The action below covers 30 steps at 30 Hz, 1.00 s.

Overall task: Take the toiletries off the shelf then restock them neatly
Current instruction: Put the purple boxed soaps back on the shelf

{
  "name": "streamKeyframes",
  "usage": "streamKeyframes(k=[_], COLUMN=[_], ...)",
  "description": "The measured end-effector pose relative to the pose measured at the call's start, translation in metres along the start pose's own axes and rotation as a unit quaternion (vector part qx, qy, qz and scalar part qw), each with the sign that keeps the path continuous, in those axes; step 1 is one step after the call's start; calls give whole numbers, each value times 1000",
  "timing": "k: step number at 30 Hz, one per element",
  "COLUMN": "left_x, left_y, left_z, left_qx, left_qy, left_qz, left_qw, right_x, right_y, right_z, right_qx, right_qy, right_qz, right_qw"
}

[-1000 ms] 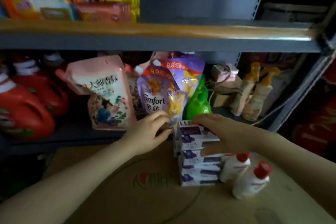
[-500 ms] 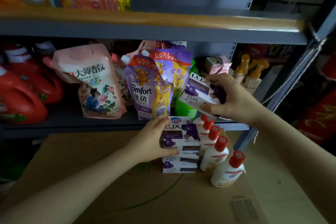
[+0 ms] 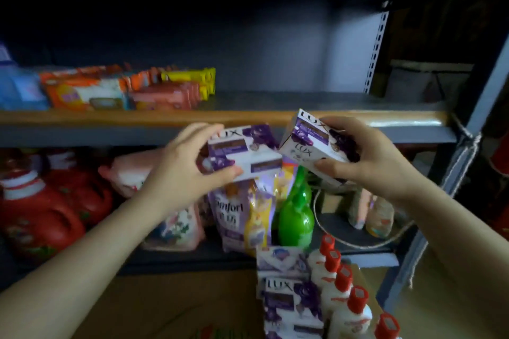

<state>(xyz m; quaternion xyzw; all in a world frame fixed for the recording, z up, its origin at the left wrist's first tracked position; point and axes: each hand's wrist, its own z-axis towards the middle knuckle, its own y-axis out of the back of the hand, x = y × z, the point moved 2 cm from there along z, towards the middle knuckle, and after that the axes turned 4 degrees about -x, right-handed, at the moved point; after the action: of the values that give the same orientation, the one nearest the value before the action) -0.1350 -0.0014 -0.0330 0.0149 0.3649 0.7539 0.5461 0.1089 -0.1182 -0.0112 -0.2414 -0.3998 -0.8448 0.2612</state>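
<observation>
Both hands are raised in front of the orange-edged upper shelf [image 3: 192, 118], each grasping one purple-and-white Lux soap box. The left hand [image 3: 187, 162] grips the left Lux box [image 3: 243, 153] with fingers over its top and thumb under its lower edge; the box sits roughly level, its printed face toward the camera. The right hand [image 3: 358, 157] pinches the right Lux box [image 3: 308, 143] between thumb below and fingers over the far end; this box is tilted, its left corner raised. The two boxes are just beside each other, whether touching cannot be told. Below, on a cardboard surface [image 3: 170, 305], stands a stack of soap boxes [image 3: 289, 297], with a row of white red-capped bottles [image 3: 344, 297] immediately to its right. The lower shelf holds red detergent jugs [image 3: 41, 217], a pink refill pouch [image 3: 129, 173], a purple Comfort pouch [image 3: 231, 215] and a green bottle [image 3: 296, 217]. The upper shelf carries orange and yellow packets [image 3: 124, 88] at left.
</observation>
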Motion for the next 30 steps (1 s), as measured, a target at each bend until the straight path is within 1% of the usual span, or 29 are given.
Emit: streamKeyframes(k=[3,5,7,9,11,15,18,22,24,26,28,30], left_x=[1,3,8,14,21,30,40,51,52,50,47,49], left_y=[40,52,50,40,28,10,-5,-21,-22,-15,0,17], left_z=[48,77,103,122,136,158,170,176,178,179,175,163], left_qx=[-77,-78,-29,44,103,173,241,290,297,290,240,163], left_qy=[-10,4,5,9,28,48,56,73,64,44,3,-34], left_qz=[22,39,92,143,160,164,197,244,262,267,259,234], left_qw=[997,996,995,989,981,970,949,923,916,918,935,958], right_x=[29,45,54,57,52,37,29,26,25,25,27,31], right_y=[11,13,11,6,3,1,2,-2,-8,-17,-27,-38], right_z=[28,46,65,82,94,110,120,131,135,139,144,150], right_qx=[-38,-46,-48,-41,-31,-18,21,82,113,131,147,169], right_qy=[35,53,64,66,57,31,27,29,35,43,46,42], right_qz=[27,35,15,-19,-33,-32,-38,-53,-55,-55,-54,-50], right_qw=[998,997,997,997,997,999,999,995,991,989,987,984])
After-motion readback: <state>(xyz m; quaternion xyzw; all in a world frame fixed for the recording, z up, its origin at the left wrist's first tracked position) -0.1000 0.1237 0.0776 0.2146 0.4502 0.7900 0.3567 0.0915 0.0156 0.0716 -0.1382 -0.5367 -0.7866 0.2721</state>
